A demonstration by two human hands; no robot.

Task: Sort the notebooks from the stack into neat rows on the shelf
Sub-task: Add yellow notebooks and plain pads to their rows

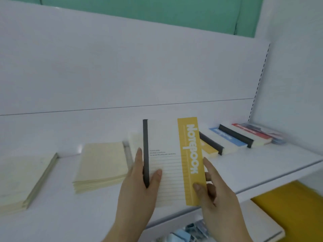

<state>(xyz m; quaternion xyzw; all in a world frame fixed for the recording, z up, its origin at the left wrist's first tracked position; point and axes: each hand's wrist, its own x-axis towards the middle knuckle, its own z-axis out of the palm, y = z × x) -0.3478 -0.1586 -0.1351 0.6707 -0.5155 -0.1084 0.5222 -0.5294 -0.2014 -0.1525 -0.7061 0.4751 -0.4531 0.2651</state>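
While a yellow-banded notebook [172, 161] is held upright above the shelf's [97, 212] front edge, its dark spine is gripped by the left hand [139, 186] and its yellow edge is pinched by the right hand [212, 187]. Overlapping notebooks [244, 137] are ranged toward the right end, and two cream stacks [101, 165] are laid toward the left.
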